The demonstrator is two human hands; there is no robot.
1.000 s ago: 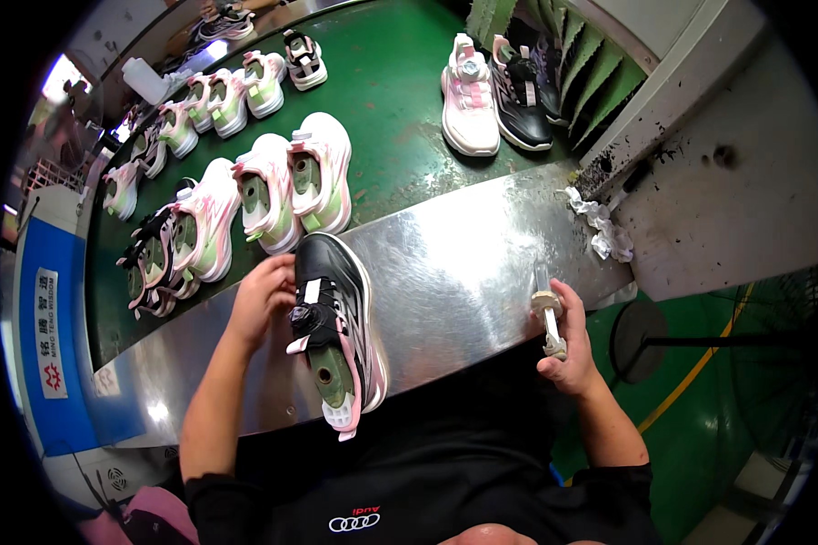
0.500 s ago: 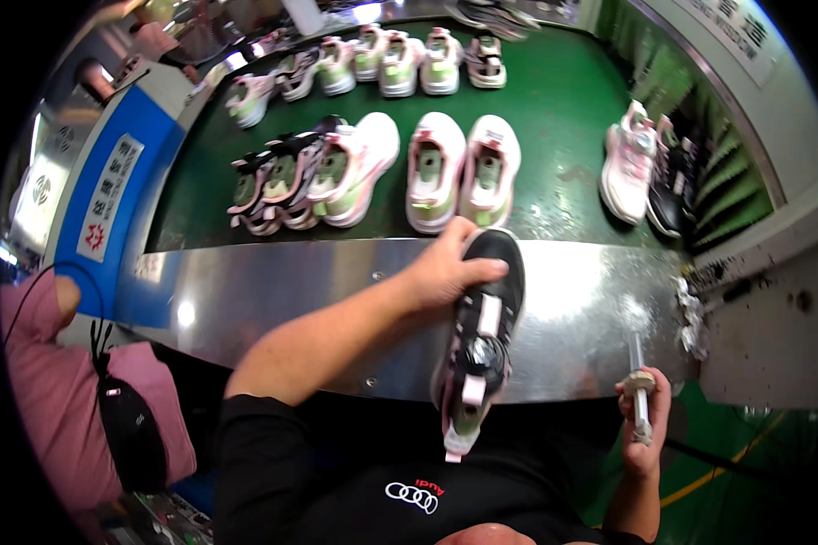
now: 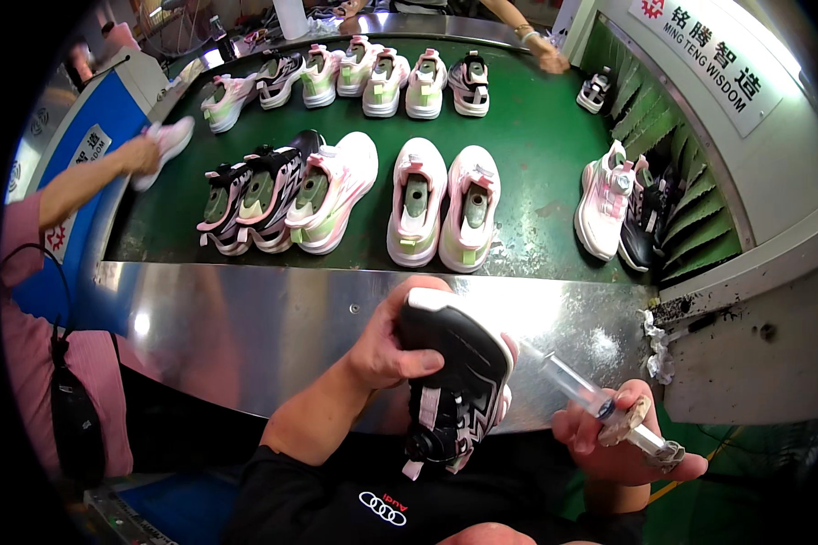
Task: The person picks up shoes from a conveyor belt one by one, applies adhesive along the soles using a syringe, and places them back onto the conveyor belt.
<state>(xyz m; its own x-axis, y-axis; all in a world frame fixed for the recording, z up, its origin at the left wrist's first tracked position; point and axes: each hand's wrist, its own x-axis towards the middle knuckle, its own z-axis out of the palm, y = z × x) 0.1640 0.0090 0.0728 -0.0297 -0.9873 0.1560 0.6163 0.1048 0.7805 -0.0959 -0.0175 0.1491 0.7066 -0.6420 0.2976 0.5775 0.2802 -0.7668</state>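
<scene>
My left hand grips a black sneaker by its toe, thumb across the upper. The shoe hangs tilted, toe upward and its white sole edge turned to the right; a round dial and pale straps show low on it. In my right hand is a clear plastic syringe with whitish wrapping round its rear end. The syringe points up and left, its thin tip close to the sole edge; whether they touch I cannot tell. Just beyond stand two pale pink sneakers on the green belt.
A steel ledge borders the green belt. Several sneakers line the back, more stand left, and two sit by the strip curtain. At left a co-worker's hand holds a pink sneaker; another person's hand reaches in behind.
The black sneaker has turned and tilted in my left hand. My right hand has brought the syringe up and left to it. Co-workers' hands and a dark shoe at the back right have appeared.
</scene>
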